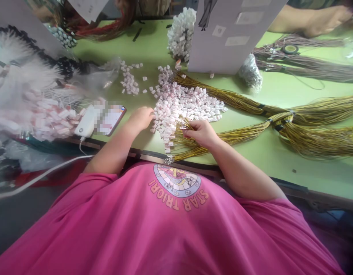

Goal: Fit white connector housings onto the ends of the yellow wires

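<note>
My right hand (pixel 202 133) is closed around the ends of several thin yellow-and-black wires (pixel 239 137), whose bare metal tips fan out past my thumb. The rest of that bundle runs off to the right along the table. At the left edge of a heap of small white plastic connectors (pixel 188 101), my left hand (pixel 141 117) has its fingers bent in against the pieces. Whether a connector sits between those fingertips is hidden. Other wire ends with silvery terminals (pixel 168 159) lie near the table's front edge, just below the heap.
A phone (pixel 116 120) and a white power bank (pixel 85 121) with a cable lie left. White connectors with wires (pixel 50 114) crowd the far left. An upright grey panel (pixel 225 38) stands behind the heap. Another person's hand (pixel 327 21) is at the far right.
</note>
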Demonstrator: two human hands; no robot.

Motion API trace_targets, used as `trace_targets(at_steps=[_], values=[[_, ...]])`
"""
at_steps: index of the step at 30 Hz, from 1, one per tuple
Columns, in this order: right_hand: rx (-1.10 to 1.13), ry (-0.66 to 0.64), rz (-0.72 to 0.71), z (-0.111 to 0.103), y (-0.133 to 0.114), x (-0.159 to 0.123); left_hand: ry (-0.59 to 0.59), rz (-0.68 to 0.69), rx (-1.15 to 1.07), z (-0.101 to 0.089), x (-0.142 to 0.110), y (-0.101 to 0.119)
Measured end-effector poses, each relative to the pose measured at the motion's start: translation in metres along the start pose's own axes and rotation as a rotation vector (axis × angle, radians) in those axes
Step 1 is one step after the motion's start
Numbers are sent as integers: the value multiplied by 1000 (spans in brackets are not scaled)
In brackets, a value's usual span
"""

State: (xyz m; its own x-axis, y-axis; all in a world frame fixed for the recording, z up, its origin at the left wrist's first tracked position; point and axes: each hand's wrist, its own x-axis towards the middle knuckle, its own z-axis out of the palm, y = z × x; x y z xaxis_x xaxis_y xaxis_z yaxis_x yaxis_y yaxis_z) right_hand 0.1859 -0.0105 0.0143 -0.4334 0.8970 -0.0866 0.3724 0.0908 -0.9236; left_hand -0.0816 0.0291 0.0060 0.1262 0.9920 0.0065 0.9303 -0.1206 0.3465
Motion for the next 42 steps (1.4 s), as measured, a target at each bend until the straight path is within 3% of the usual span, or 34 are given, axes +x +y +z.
trace_targets(at_steps=[4,8,11,15,19,26,32,38,42], values=[[74,-16,12,2,0,-2,-5,3,13,15,8,-9],[138,-17,35,3,0,-2,17,0,-118,9,-1,1],[157,19,58,4,-2,-2,-25,32,-505,1,-14,22],[216,63,55,5,-4,-3,-225,91,-1057,2,-30,53],[227,48,94,4,-4,-4,-281,34,-1283,12,-35,69],[59,56,72,3,-7,-4,-285,-32,-1284,26,-34,71],[-131,57,37,6,-8,-3,-220,-37,-1224,25,-35,73],[-26,-23,113,7,-13,-4,-6,257,-865,25,-38,74],[97,-85,163,6,-10,-5,-5,327,-789,27,-37,76]])
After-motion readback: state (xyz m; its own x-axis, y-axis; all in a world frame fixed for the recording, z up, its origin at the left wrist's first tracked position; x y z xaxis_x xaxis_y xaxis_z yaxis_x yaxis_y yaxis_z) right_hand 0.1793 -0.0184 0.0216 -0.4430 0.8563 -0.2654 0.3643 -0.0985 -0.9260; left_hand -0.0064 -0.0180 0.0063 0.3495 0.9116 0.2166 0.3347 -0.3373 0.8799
